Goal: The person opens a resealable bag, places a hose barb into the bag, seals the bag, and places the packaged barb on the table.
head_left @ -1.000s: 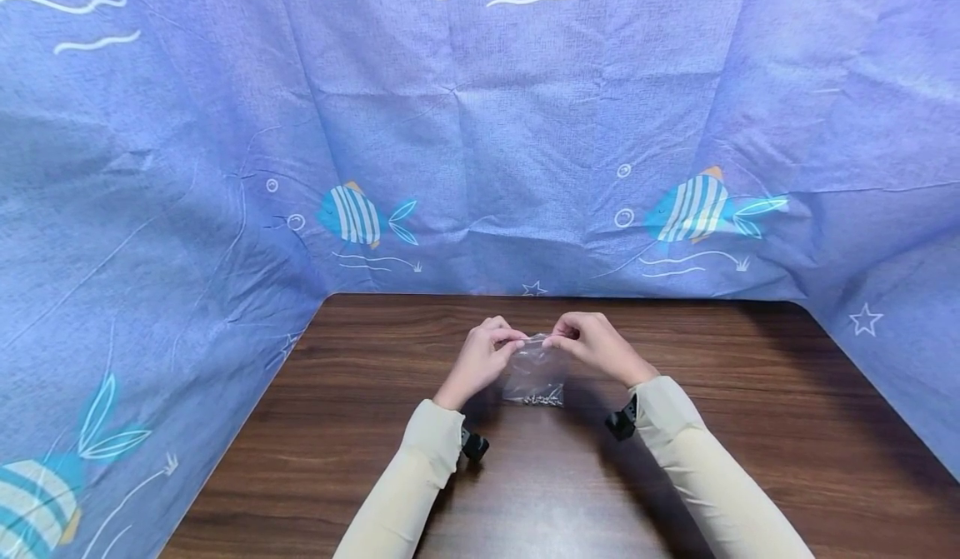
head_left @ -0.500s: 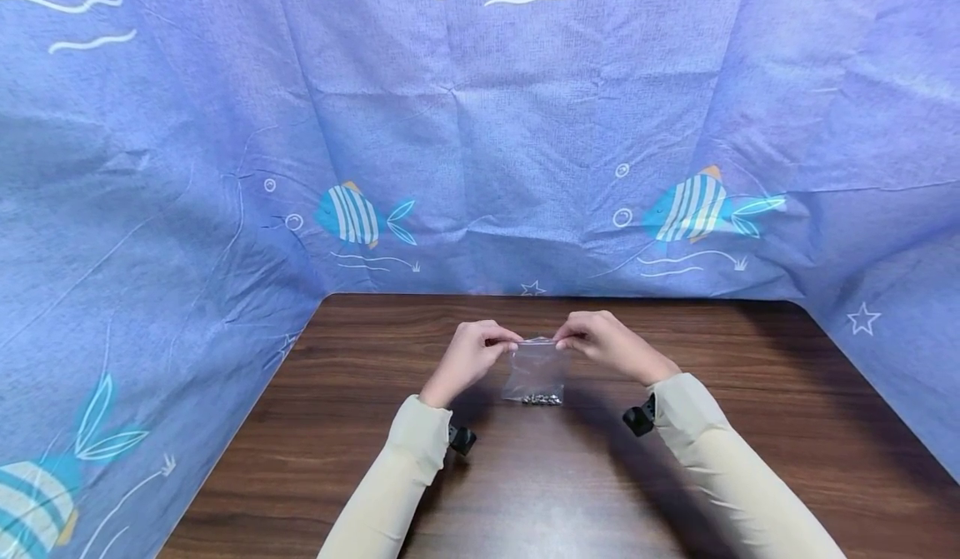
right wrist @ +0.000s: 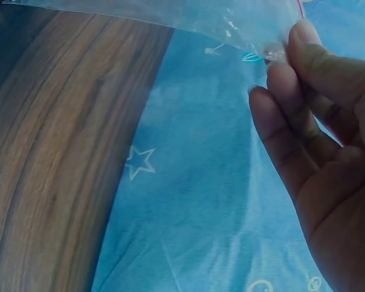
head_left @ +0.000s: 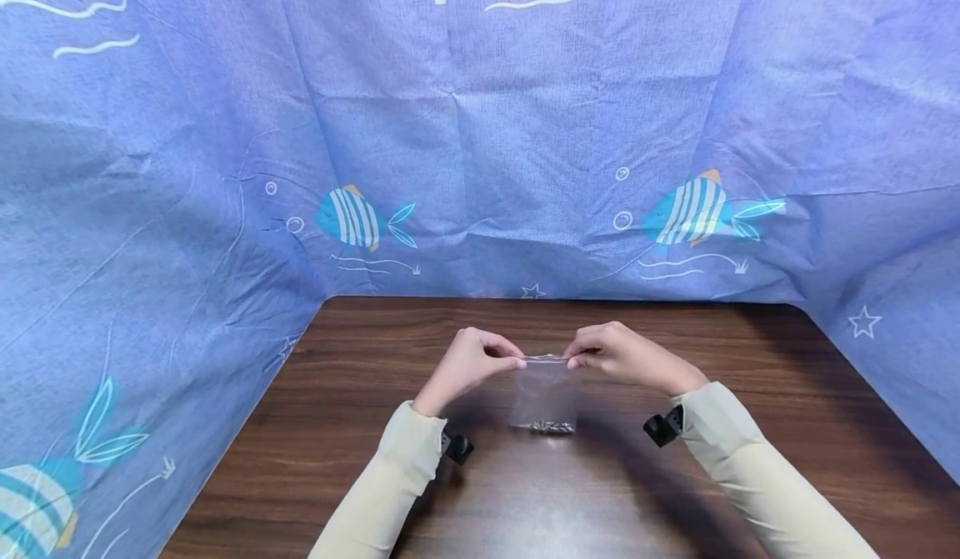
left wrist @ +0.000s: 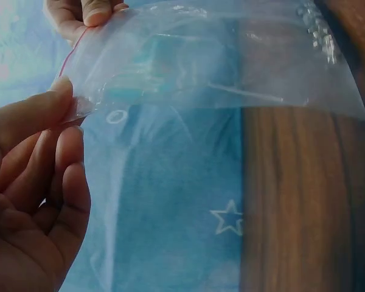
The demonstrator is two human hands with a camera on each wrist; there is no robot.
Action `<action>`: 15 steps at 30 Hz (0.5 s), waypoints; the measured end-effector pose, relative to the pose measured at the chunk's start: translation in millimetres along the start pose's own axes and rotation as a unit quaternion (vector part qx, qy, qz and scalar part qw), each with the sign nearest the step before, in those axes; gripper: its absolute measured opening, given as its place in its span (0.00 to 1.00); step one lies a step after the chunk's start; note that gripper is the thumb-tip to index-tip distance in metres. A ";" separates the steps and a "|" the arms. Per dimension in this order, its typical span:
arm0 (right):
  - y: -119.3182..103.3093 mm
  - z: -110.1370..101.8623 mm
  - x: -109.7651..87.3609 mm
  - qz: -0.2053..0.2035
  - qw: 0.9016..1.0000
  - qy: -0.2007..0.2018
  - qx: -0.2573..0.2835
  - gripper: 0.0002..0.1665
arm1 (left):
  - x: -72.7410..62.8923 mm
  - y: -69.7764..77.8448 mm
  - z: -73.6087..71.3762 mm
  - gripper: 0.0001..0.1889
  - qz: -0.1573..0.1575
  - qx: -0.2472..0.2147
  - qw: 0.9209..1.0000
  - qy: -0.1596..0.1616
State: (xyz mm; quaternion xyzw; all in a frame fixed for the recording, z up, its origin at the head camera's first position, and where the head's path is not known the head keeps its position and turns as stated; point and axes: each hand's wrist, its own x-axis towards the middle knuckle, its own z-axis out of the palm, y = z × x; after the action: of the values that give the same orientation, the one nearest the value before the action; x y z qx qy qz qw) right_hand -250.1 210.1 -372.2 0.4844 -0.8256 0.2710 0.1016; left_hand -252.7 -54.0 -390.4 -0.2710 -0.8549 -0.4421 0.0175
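A clear zip bag hangs upright between the two hands above the table, its top edge stretched level. Small shiny metal pieces lie gathered along its bottom; their exact kind is too small to tell. My left hand pinches the top left corner between thumb and forefinger. At the top right corner, my right hand pinches the bag in the same way. A red line runs along the bag's mouth in the left wrist view. Whether the seal is fully closed cannot be told.
The dark wood-grain table extends around and below the hands. Behind it and at both sides hangs a blue cloth printed with fish and stars. A small black wrist camera sits on each wrist.
Both hands have moved apart along the bag's top edge, out to its corners. The bag has come slightly nearer, lower in the head view, and is now pulled flatter.
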 end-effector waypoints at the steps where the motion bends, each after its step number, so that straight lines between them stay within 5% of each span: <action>1: 1.0 0.6 -0.9 0.004 1.000 -0.004 0.001 0.04 | 0.7 -2.2 2.0 0.04 -0.004 0.002 1.000 0.000; 15: 22.5 13.2 -0.8 0.088 0.996 0.008 -0.026 0.07 | 20.3 -27.5 15.7 0.07 0.003 0.008 1.000 0.018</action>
State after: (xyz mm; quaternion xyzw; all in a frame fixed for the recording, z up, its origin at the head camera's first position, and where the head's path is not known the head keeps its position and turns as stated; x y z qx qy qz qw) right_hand -267.7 212.1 -391.4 0.4044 -0.8711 0.2615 0.0966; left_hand -279.9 -45.6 -415.0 -0.2654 -0.8570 -0.4403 0.0361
